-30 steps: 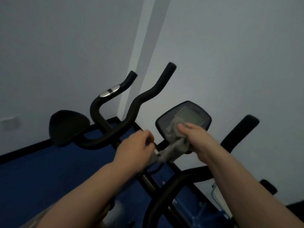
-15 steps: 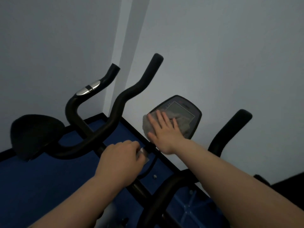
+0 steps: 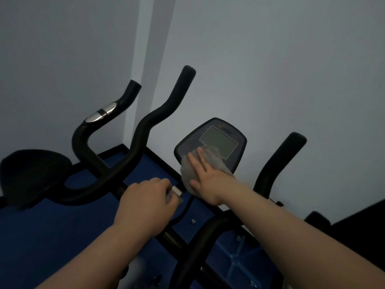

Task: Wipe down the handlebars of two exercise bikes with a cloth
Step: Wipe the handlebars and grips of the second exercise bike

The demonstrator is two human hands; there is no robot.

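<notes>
The right hand [image 3: 208, 178] lies flat, fingers spread, pressing a soft grey cloth [image 3: 188, 170] against the lower left corner of the glossy console [image 3: 210, 142]. The left hand [image 3: 145, 205] is curled closed around something small and pale on the stem. Hard pressure could trip the console's buttons. The matte black curved handlebars [image 3: 145, 126] appear unwiped.

Right hand [image 3: 205, 180] slid the cloth [image 3: 190, 170] down (uncovering the screen [image 3: 218, 141]).
</notes>
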